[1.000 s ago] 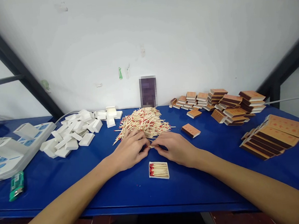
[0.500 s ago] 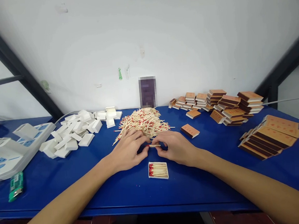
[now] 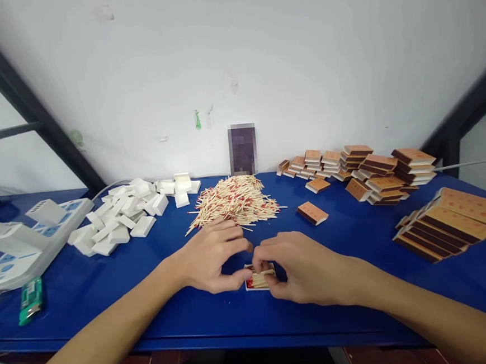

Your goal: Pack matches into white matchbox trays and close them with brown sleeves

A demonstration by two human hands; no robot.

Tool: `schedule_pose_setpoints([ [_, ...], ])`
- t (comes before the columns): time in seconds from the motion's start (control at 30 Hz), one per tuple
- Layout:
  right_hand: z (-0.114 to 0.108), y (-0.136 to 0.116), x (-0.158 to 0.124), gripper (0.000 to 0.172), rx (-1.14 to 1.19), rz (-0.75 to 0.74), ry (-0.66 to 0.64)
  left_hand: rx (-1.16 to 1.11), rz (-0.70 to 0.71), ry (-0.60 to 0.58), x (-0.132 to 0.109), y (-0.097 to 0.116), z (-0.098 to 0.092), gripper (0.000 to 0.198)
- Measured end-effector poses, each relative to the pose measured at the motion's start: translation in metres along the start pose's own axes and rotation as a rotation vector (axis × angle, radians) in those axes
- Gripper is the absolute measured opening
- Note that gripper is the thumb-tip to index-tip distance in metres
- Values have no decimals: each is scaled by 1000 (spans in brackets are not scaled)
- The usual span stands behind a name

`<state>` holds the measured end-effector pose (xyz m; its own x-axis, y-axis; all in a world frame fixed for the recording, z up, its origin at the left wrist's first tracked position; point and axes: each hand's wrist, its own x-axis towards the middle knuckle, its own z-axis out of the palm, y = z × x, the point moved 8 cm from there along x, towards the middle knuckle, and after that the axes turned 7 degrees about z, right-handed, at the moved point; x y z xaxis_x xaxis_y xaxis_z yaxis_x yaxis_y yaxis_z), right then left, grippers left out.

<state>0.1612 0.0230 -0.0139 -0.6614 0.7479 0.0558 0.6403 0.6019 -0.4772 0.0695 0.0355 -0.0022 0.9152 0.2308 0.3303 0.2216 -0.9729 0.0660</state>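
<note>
A small white tray of red-tipped matches (image 3: pixel 258 282) lies on the blue table (image 3: pixel 360 285) near its front edge. My right hand (image 3: pixel 300 267) is curled over the tray, its fingertips pinching a few matches at the tray's top. My left hand (image 3: pixel 210 254) sits just left of the tray, fingers bent, its thumb touching the tray's left end. A heap of loose matches (image 3: pixel 234 199) lies behind both hands.
Empty white trays (image 3: pixel 122 217) are piled at the back left, beside a white power strip (image 3: pixel 24 238) and a green lighter (image 3: pixel 29 300). Brown matchbox sleeves (image 3: pixel 377 174) are stacked at the back right, more (image 3: pixel 450 222) at the far right, one (image 3: pixel 311 212) alone.
Both hands have drawn back from the edge of the heap toward me, carrying the pinched matches down onto the tray, which they now partly cover.
</note>
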Motion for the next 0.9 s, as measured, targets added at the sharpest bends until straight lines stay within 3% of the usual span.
schedule_pose_setpoints([
  [0.2, -4, 1, -2, 11, -21, -2, -20, -6, -14, -111, -1, 0, 14, 43],
  [0.43, -4, 4, -1, 8, -54, -8, -29, -7, -44, -109, -1, -2, 17, 33],
  [0.9, -6, 5, 1, 7, -81, -36, -9, -16, -85, -121, -2, -7, 16, 32],
])
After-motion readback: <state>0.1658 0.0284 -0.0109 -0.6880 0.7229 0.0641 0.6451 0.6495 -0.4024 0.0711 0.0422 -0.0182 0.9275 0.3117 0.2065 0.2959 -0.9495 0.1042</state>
